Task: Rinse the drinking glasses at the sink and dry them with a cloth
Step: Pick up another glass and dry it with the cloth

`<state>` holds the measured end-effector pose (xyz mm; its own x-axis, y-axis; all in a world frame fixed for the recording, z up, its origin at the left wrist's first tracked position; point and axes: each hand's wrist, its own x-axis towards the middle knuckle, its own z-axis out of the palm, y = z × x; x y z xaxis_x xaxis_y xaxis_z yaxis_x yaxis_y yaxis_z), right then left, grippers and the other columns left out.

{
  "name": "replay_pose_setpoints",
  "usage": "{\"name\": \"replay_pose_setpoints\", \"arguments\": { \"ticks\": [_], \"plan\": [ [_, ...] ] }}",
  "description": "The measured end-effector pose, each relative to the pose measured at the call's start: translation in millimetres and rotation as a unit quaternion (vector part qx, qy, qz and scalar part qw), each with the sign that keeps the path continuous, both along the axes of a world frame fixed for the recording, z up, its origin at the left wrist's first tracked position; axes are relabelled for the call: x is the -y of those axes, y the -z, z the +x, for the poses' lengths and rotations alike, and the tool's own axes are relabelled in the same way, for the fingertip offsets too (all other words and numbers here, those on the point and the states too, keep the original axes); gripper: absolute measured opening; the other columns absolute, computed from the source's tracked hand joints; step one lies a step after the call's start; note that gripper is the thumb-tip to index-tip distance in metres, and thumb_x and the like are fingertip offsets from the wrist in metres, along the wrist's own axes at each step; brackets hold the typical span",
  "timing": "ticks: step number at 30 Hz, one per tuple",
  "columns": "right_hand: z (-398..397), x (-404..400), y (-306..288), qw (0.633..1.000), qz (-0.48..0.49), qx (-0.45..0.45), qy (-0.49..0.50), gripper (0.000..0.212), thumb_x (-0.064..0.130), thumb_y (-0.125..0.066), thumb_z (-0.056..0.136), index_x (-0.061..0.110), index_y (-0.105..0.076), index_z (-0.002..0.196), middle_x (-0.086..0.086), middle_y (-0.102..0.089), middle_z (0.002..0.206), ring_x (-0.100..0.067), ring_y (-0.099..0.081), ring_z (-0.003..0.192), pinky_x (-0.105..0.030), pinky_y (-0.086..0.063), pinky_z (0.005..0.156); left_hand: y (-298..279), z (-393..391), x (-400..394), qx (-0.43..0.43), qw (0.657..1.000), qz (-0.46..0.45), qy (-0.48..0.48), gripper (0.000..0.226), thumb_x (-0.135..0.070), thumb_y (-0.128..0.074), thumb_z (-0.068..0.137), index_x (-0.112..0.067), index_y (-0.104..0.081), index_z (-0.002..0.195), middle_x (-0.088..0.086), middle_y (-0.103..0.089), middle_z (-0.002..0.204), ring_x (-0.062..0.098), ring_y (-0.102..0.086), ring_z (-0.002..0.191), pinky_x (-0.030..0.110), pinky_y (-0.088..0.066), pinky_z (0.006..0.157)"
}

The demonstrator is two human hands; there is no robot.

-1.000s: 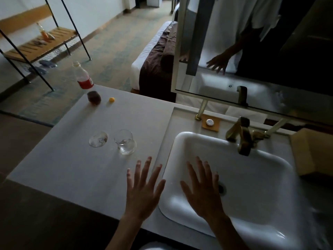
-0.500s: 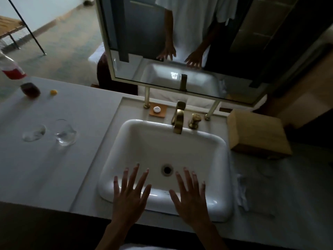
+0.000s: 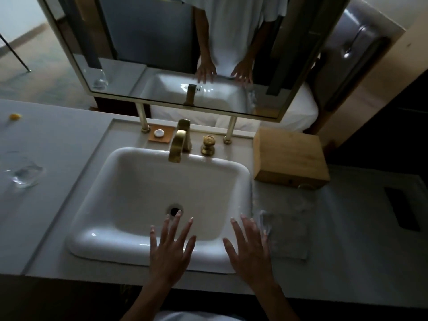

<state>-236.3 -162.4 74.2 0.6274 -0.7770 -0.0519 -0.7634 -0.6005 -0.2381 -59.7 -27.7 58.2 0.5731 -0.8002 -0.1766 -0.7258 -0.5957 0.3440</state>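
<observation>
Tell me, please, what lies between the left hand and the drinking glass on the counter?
Head view: only the sink's white rim and bare grey counter separate the left hand from the glass.

- The scene is dim and grey, with the foreground nearly black along the bottom edge.
- Soft glare spots sit on the sink (image 3: 88, 237) rim and in the mirror (image 3: 148, 72).
- A glass (image 3: 24, 174) at the left edge is smeared by blur.
- Wide-angle distortion bends the desk (image 3: 58, 144) edges and the mirror frame.
</observation>
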Motion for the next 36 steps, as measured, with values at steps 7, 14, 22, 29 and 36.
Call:
{"name": "replay_pose_setpoints", "arguments": {
  "ticks": [7, 14, 22, 29, 36],
  "plan": [
    [-33.4, 24.7, 8.7, 0.997, 0.029, 0.046, 0.051, 0.05, 0.052, -0.061, 0.086, 0.03, -0.06, 0.13, 0.0, -0.058, 0.138, -0.021, -0.054, 0.13, -0.047, -0.047, 0.102, 24.1, -22.5, 21.0, 0.02, 0.993, 0.109, 0.027, 0.064, -0.066, -0.026, 0.092, -0.035, -0.064, 0.132, -0.001, -0.054, 0.149, 0.032, -0.057, 0.132, 0.062, -0.03, 0.109],
    [-70.4, 54.4, 21.6, 0.976, 0.03, 0.162, 0.145, 0.031, 0.027, -0.082, 0.077, 0.014, -0.069, 0.102, -0.002, -0.069, 0.104, -0.027, -0.063, 0.097, -0.034, -0.052, 0.085, 54.1, -22.2, 20.8, 0.059, 0.996, 0.062, 0.004, 0.03, -0.041, -0.048, 0.083, -0.027, -0.074, 0.084, 0.0, -0.074, 0.117, 0.024, -0.069, 0.095, 0.041, -0.042, 0.087],
    [-108.6, 126.3, 27.5, 0.876, 0.113, 0.299, 0.362, 0.058, 0.021, -0.086, 0.073, 0.01, -0.059, 0.122, -0.013, -0.065, 0.121, -0.029, -0.061, 0.112, -0.041, -0.052, 0.095, 70.7, -21.6, 20.8, 0.118, 0.993, 0.008, 0.001, 0.024, -0.036, -0.052, 0.079, -0.024, -0.072, 0.084, -0.003, -0.075, 0.096, 0.026, -0.067, 0.088, 0.041, -0.043, 0.08],
    [-88.2, 187.5, 42.2, 0.818, 0.187, 0.379, 0.39, 0.089, 0.007, -0.087, 0.069, 0.004, -0.036, 0.142, -0.02, -0.047, 0.142, -0.031, -0.046, 0.133, -0.046, -0.04, 0.112, 69.8, -21.9, 21.9, 0.124, 0.992, -0.001, 0.003, 0.023, -0.035, -0.052, 0.078, -0.024, -0.072, 0.081, -0.004, -0.074, 0.085, 0.027, -0.067, 0.084, 0.041, -0.043, 0.077],
    [-66.7, 207.9, 48.4, 0.797, 0.156, 0.419, 0.407, 0.088, 0.019, -0.09, 0.066, 0.012, -0.043, 0.14, -0.012, -0.053, 0.138, -0.027, -0.049, 0.129, -0.048, -0.041, 0.11, 70.1, -22.2, 22.5, 0.12, 0.993, -0.012, 0.003, 0.021, -0.034, -0.053, 0.078, -0.023, -0.071, 0.077, -0.003, -0.072, 0.082, 0.026, -0.066, 0.082, 0.04, -0.044, 0.076]
  ]
}}
